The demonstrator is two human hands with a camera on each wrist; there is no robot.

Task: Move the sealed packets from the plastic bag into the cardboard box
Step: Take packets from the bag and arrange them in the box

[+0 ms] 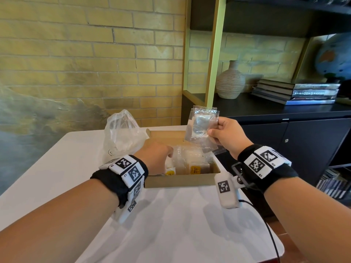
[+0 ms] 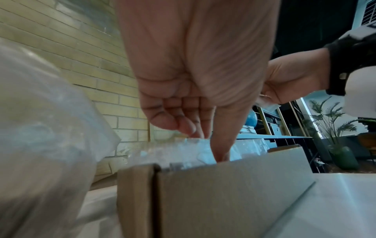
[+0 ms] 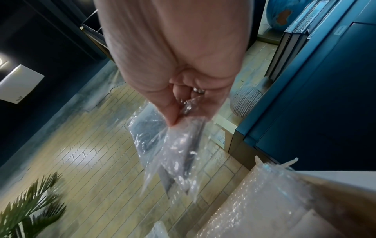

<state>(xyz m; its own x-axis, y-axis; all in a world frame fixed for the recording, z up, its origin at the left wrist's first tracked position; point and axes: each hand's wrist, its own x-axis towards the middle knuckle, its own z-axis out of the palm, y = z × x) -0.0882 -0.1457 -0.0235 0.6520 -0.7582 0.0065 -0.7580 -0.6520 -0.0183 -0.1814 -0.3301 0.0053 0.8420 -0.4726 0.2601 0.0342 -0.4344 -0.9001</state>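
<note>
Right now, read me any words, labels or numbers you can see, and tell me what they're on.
Nothing reads clearly.
Yellow labels on packets in the box: dark print, too small.
Book spines on the shelf: lettering blurred.
Wrist-band markers: square codes with tiny unreadable characters.
White panel in the right wrist view: small mark, illegible.

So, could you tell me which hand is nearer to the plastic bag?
Left. The left hand reaches into the cardboard box right beside the plastic bag; the right hand holds clear packets above the box's far side.

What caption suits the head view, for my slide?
Right hand holds clear packets above the cardboard box.
</note>
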